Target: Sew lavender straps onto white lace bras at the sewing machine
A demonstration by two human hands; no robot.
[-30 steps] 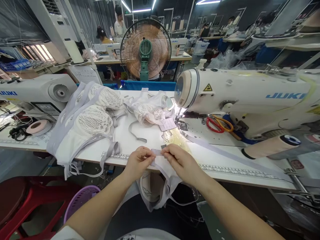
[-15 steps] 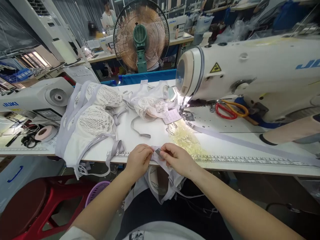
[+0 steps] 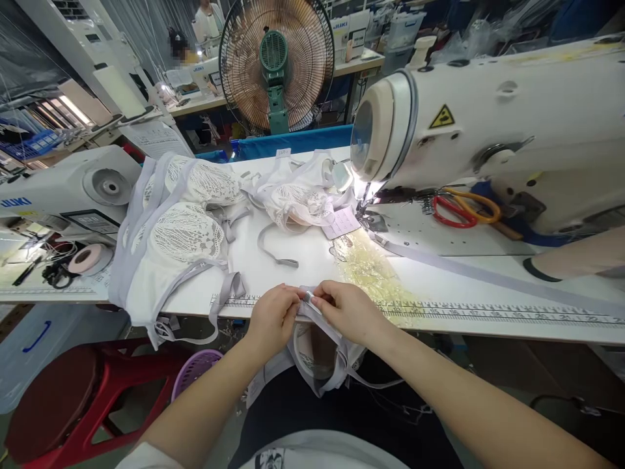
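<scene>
My left hand point(image 3: 273, 318) and my right hand point(image 3: 349, 311) meet at the near edge of the white sewing table point(image 3: 293, 260). Both pinch the end of a grey strap point(image 3: 308, 301) between fingertips. The strap belongs to a white bra point(image 3: 317, 355) that hangs below the table edge over my lap. A long grey elastic band point(image 3: 478, 277) runs from the needle area of the white sewing machine point(image 3: 488, 130) to the right across the table.
A stack of white lace bras point(image 3: 180, 228) lies at the table's left, another bra point(image 3: 297, 198) near the machine head. Red and orange scissors point(image 3: 463, 207) rest under the machine arm. A fan point(image 3: 276, 65) stands behind. A red stool point(image 3: 63, 397) and purple basket point(image 3: 195, 371) sit lower left.
My view has shifted closer and slightly down. Both hands stay at the table edge, with the fingertips drawn tighter together on the strap end.
</scene>
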